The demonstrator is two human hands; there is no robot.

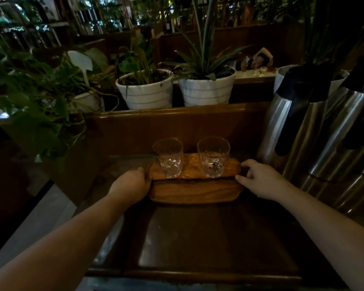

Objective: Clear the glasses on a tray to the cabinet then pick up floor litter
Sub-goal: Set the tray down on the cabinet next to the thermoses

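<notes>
Item: oblong brown wooden tray (194, 191) w/ 2 clear faceted drinking glasses (169, 157), (213, 156), upright, side by side on its far half; sits on dark wooden tabletop (198, 238).
Handling (est.): glasses fragile, slick, prob. light; tray stiff. Grip tray at both short ends, keep level.
Left hand (132, 182): curled onto left end, touching.
Right hand (259, 179): fingers loosely spread, at right end; grip not closed.

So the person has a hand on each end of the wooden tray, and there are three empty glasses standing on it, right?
Not quite. The head view shows two glasses on the wooden tray, not three: the left glass and the right glass, both upright and apparently empty. The rest holds: the left hand is at the tray's left end and the right hand at its right end.
</notes>
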